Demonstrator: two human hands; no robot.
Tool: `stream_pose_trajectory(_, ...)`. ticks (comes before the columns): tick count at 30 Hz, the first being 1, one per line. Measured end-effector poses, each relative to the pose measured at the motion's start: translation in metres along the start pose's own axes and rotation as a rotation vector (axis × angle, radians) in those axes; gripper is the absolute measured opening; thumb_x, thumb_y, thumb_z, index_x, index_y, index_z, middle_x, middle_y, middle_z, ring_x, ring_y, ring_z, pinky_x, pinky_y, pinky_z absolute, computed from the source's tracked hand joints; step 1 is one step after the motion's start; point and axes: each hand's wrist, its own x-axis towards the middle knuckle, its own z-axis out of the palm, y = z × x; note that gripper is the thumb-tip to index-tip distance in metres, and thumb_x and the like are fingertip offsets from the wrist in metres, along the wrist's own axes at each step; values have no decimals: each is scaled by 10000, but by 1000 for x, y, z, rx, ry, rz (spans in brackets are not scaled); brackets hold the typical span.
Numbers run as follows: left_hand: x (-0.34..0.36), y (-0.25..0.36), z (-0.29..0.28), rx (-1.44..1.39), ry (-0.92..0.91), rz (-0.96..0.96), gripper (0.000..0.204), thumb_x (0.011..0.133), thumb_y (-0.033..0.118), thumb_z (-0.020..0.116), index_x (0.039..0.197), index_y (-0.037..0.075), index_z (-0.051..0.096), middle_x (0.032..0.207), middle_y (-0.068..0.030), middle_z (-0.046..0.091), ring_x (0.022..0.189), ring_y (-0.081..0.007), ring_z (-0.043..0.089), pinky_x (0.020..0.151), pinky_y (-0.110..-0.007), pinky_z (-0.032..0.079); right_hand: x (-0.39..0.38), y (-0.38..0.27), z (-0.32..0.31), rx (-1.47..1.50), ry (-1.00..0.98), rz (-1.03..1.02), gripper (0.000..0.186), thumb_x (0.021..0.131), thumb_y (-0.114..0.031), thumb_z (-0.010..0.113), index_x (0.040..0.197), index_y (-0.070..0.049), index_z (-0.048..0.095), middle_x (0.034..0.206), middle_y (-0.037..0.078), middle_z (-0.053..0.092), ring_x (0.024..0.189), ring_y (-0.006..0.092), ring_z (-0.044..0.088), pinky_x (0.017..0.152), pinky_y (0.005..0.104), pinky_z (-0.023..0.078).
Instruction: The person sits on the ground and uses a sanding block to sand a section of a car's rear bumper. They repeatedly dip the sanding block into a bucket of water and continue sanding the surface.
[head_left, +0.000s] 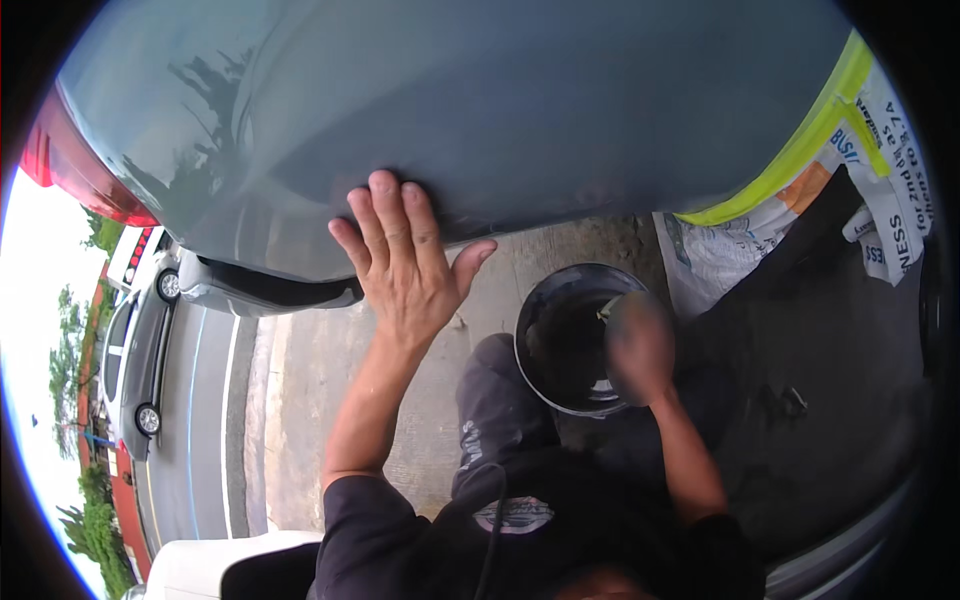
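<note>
My left hand (408,265) lies open against the lower part of a grey car body panel (520,110), its fingers stretched upward and the thumb out to the side. Over the right side of a round black basin (566,402) is my right hand (640,345), blurred by motion. A small greenish-yellow edge (606,308) shows at its fingertips; the rest of that piece is hidden or smeared. Dark liquid appears to fill the basin's bottom, with a bright reflection near the hand. The panel looks smooth and mirrors trees and sky at its left.
Yellow-green masking tape (760,195) and printed paper (735,255) cover the panel's right edge. A red tail light (95,165) and a dark bumper piece (270,290) are at left. Beyond the concrete floor (310,390) runs a road with a parked grey car (135,360).
</note>
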Motion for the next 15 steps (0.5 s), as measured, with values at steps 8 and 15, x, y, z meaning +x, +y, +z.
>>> stream_pose_trajectory(8, -432, 22, -10, -613, -1286, -834, 564, 1117, 381, 541, 1521, -10, 574, 1583, -317, 505, 1493, -503, 461, 1213, -608, 394, 4, -9, 15, 160, 117, 28, 672, 840, -133, 799, 1479, -60, 604, 1240, 226, 633, 1117, 460, 653, 923, 529, 555)
stream_pose_trajectory(15, -381, 87, -51, -1080, -1685, -1934, 784, 1088, 529, 606, 1625, -24, 467, 1505, -217, 634, 1370, -300, 610, 1150, -399, 459, -3, -8, 6, 168, 111, 47, 635, 836, -137, 804, 1440, -36, 635, 1279, 240, 647, 1151, 474, 659, 948, 525, 559)
